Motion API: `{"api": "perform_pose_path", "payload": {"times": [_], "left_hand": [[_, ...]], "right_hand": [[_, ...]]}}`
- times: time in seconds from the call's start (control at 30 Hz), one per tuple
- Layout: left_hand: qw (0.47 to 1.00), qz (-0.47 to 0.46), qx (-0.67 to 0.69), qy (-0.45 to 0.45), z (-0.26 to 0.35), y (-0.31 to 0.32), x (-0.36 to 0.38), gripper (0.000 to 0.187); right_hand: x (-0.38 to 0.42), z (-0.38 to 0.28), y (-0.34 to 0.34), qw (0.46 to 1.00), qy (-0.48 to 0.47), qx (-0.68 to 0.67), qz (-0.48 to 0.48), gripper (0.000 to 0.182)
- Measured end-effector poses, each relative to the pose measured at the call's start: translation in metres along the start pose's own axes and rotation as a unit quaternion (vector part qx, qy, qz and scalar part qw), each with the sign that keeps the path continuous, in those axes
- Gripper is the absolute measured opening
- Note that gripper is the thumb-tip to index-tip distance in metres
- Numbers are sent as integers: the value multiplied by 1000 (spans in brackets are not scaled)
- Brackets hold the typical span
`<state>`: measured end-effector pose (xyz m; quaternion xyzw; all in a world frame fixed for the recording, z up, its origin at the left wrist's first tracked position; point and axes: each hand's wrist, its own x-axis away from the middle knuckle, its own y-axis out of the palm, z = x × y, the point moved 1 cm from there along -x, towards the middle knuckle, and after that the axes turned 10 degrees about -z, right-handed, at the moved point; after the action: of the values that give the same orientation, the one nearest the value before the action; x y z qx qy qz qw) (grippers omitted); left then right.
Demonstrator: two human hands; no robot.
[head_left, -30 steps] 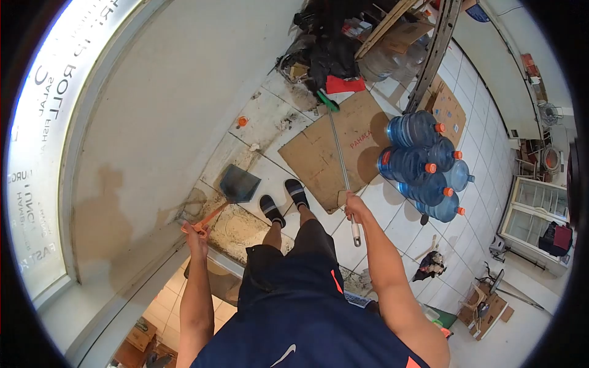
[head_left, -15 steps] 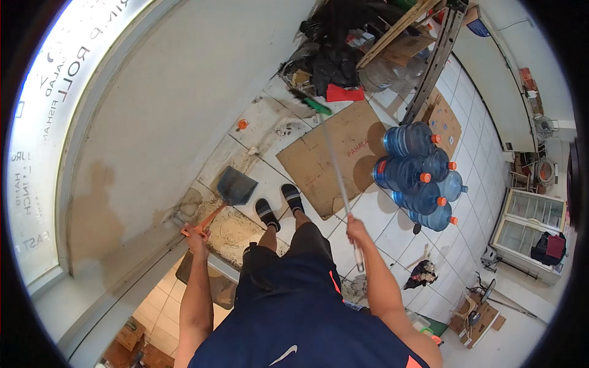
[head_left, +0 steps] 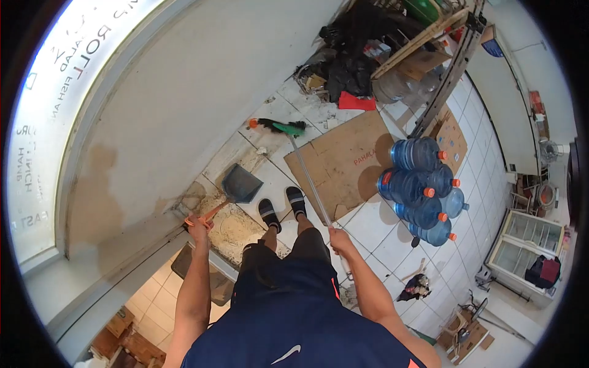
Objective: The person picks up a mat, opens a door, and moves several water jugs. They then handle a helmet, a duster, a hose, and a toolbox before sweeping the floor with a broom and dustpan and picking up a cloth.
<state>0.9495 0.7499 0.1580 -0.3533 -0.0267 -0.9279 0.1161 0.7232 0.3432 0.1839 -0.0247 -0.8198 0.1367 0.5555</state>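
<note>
My left hand [head_left: 199,227] is closed on the orange handle of a dustpan [head_left: 242,184], whose dark grey pan rests on the dirty floor by the wall. My right hand [head_left: 341,240] grips the pale pole of a broom [head_left: 310,178]. The broom's green head with dark bristles lies on the tiles ahead, left of a flat cardboard sheet [head_left: 343,165]. An orange cap [head_left: 253,123] sits at the bristles' left end. A small pale scrap [head_left: 262,151] lies between broom head and dustpan.
Several large blue water bottles [head_left: 423,190] stand to the right of the cardboard. Black bags [head_left: 350,76], a red item [head_left: 356,101] and a metal ladder [head_left: 451,73] fill the far end. A wall [head_left: 165,104] runs along the left. A dark bundle [head_left: 415,287] lies at right.
The broom head has swung left and nearer, from beside the red item to the orange cap. My right hand has moved left with the pole. The dustpan stays by the wall.
</note>
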Motion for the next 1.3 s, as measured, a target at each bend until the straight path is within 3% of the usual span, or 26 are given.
{"api": "perform_pose_path", "payload": {"times": [0.07,0.1,0.13,0.17,0.27,0.33,0.4,0.5,0.57,0.63,0.73,0.77,0.83,0.9,1.0,1.2,1.3], "left_hand": [[1000,22,-17,-3,1,2,2,48],[1000,21,-21,-4,2,2,3,48],[999,20,-27,-5,3,3,5,48],[999,20,-33,-5,4,4,6,48],[998,35,-51,-16,10,9,14,49],[998,33,-51,-19,10,10,17,48],[998,30,-56,-19,9,3,15,47],[998,20,-60,-12,3,3,5,47],[997,17,-74,-11,3,1,6,47],[998,27,-64,-3,6,7,9,46],[997,32,-67,9,2,4,5,46],[997,28,-72,10,-2,3,4,46],[996,33,-79,-8,3,9,7,47],[996,37,-83,-19,6,12,8,47],[996,38,-82,-19,4,7,5,48],[995,50,-80,-10,0,2,6,48],[996,30,-83,-11,3,6,4,47]], "right_hand": [[-19,7,-17,974,-110,177,91,60],[-32,-4,-33,966,-123,207,92,57],[-49,-26,-52,958,-135,234,92,54],[-64,-53,-67,964,-71,238,97,55],[-127,-99,-99,936,-103,296,159,51],[-179,-97,-112,975,-2,208,73,49],[-191,-69,-109,959,-56,277,26,48],[-146,-49,-94,909,-97,405,-28,49],[-85,-52,-84,970,20,237,-49,50],[-39,-54,-80,970,-57,237,-25,51],[-37,-42,-79,973,-52,219,45,49],[-48,-44,-85,961,-90,252,74,50],[-94,-55,-99,947,-69,296,103,51],[-127,-78,-108,936,-169,254,177,57],[-128,-117,-106,999,-6,53,8,55],[-51,-75,-103,998,-18,21,52,61],[-101,-67,-119,997,-40,25,65,62]]}}
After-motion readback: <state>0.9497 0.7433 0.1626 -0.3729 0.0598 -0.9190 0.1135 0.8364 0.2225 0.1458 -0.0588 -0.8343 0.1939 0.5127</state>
